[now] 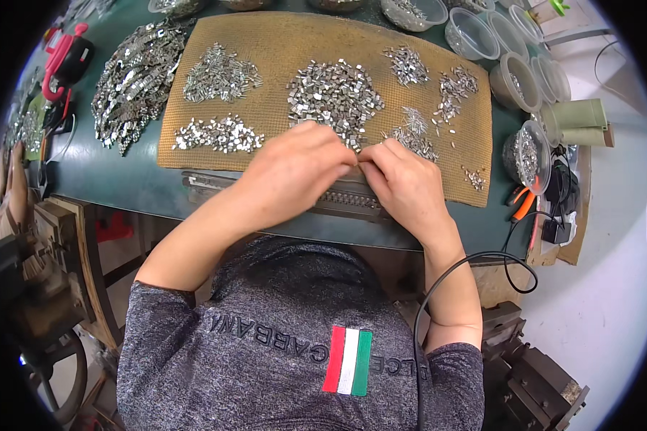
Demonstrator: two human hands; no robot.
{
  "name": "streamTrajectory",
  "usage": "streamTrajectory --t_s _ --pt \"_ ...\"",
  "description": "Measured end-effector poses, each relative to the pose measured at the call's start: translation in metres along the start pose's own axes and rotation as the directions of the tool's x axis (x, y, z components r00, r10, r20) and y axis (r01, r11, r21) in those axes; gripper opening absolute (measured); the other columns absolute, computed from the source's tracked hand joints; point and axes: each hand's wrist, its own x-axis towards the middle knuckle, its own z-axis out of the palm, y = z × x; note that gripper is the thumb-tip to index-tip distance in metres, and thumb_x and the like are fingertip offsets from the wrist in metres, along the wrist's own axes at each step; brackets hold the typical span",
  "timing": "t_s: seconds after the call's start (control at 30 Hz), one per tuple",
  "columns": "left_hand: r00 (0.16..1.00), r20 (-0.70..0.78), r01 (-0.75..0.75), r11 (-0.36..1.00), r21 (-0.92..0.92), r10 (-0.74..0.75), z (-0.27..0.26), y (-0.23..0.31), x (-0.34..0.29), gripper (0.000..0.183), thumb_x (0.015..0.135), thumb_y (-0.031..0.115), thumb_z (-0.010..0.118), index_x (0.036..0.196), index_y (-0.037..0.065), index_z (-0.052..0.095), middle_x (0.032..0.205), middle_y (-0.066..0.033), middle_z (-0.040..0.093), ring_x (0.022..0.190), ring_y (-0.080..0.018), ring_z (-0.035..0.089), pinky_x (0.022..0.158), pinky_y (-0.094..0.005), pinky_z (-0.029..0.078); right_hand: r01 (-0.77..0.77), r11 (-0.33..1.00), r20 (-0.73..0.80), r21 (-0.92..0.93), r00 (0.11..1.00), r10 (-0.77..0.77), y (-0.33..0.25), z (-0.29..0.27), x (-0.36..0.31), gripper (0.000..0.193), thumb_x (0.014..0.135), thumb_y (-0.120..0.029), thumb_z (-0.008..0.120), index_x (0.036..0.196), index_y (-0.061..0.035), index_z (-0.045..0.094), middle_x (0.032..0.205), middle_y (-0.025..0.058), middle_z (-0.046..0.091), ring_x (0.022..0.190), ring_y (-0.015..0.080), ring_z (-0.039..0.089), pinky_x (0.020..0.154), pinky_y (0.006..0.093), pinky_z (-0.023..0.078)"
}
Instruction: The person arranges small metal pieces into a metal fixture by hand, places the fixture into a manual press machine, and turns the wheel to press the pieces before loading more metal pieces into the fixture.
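Note:
My left hand [291, 172] and my right hand [404, 183] meet at the near edge of a tan textured mat [273, 72]. Thumb and fingers are pinched together on both, the tips almost touching. Whatever sits between the fingertips is too small to make out. Just below them lies a long metal bar-shaped fixture [207, 184], with a row of small metal links [349, 200] along it, partly covered by my left hand. Beyond my fingers is a pile of small square metal pieces [334, 93]. A heap of tiny metal pins [413, 131] lies beside my right hand.
More piles of metal bits [219, 136] dot the mat. Linked metal bands [138, 75] are heaped at left, near a pink-and-black device [68, 57]. Clear plastic tubs [473, 34] line the far right. Orange-handled pliers [523, 206] and a black cable [507, 255] lie at right.

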Motion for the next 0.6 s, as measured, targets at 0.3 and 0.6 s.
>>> streamTrajectory --t_s 0.3,0.6 --pt "0.994 0.104 -0.060 0.969 0.241 0.036 0.010 -0.013 0.003 0.014 0.083 0.011 0.075 0.095 0.007 0.067 0.090 -0.0066 0.059 0.091 -0.0273 0.061 0.077 -0.0392 0.052 -0.078 0.975 0.071 0.210 0.995 0.064 -0.005 -0.019 -0.014 0.008 0.088 -0.008 0.072 0.092 -0.0083 0.065 0.090 0.0060 0.067 0.082 0.0280 0.068 0.071 0.0389 0.054" --pt "0.994 0.062 -0.109 0.952 0.285 0.096 0.017 -0.011 0.003 0.012 0.082 0.008 0.071 0.089 0.006 0.061 0.088 -0.0078 0.054 0.087 -0.0276 0.059 0.074 -0.0379 0.053 -0.048 0.965 0.119 0.258 0.993 0.017 -0.009 -0.021 -0.027 0.010 0.086 -0.008 0.074 0.094 -0.0082 0.068 0.098 0.0053 0.071 0.091 0.0290 0.066 0.082 0.0399 0.052"
